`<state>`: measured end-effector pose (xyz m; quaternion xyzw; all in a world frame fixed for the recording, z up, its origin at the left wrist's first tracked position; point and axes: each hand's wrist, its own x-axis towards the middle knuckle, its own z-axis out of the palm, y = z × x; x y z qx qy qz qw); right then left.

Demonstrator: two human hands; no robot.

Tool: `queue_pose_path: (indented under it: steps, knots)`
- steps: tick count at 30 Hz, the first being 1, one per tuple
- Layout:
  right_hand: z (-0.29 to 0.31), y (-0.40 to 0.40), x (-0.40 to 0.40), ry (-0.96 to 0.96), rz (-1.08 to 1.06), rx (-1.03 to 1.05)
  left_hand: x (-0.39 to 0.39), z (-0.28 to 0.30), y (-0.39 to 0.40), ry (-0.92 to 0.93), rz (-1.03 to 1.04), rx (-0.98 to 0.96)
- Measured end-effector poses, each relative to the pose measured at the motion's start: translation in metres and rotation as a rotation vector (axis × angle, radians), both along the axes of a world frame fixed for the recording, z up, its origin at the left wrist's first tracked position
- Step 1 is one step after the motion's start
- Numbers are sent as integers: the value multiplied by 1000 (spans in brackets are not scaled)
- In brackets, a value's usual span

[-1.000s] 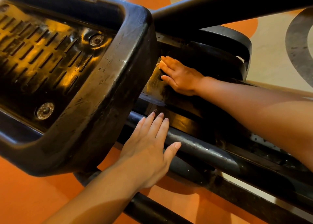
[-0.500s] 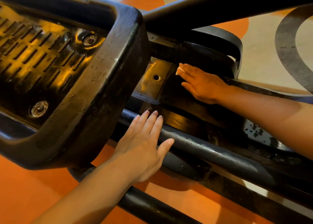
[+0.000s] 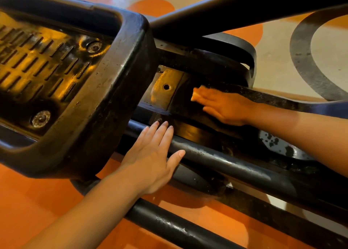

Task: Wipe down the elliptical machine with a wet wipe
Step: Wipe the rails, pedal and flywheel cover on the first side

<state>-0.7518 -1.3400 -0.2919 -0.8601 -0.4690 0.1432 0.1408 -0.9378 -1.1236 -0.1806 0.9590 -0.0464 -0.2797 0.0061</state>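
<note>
The black elliptical machine fills the view, its ribbed foot pedal (image 3: 62, 83) at the upper left. My right hand (image 3: 224, 105) lies flat, fingers straight, on the dark frame rail (image 3: 273, 98) beside a metal plate with a bolt hole (image 3: 166, 87). A pale edge of the wet wipe (image 3: 194, 96) shows under its fingertips; the rest of the wipe is hidden under the palm. My left hand (image 3: 154, 156) rests open, fingers straight, on a round black tube (image 3: 235, 164) just below the pedal's end.
A second black tube (image 3: 169, 226) runs diagonally along the bottom. A thick black arm (image 3: 244, 6) crosses overhead at the top right. The floor is orange (image 3: 28, 211) near me and beige with a dark ring (image 3: 308, 64) beyond the machine.
My right hand has slid to the right along the frame rail, away from the bolt-hole plate, which now shows fully. My left hand has stayed on the tube.
</note>
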Motion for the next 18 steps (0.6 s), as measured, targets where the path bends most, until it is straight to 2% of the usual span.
queue_pose_path:
  steps: [2,5,7,12,16,18]
  knots:
    - [0,2,11,-10,-176,-32,0,0,0,-7,0,-5]
    - [-2,8,5,54,-279,11,0,-1,0,-21,-5,-17]
    - [-5,6,-7,124,-229,83,0,-3,2,-28,-10,-20]
    - [-1,-18,-37,183,86,125,0,-8,3,-46,-20,-33]
    - [0,-28,-33,31,160,70,0,-9,3,-70,-19,-49]
    - [-4,-26,-22,-35,83,56,0,-9,4,-75,-19,-54]
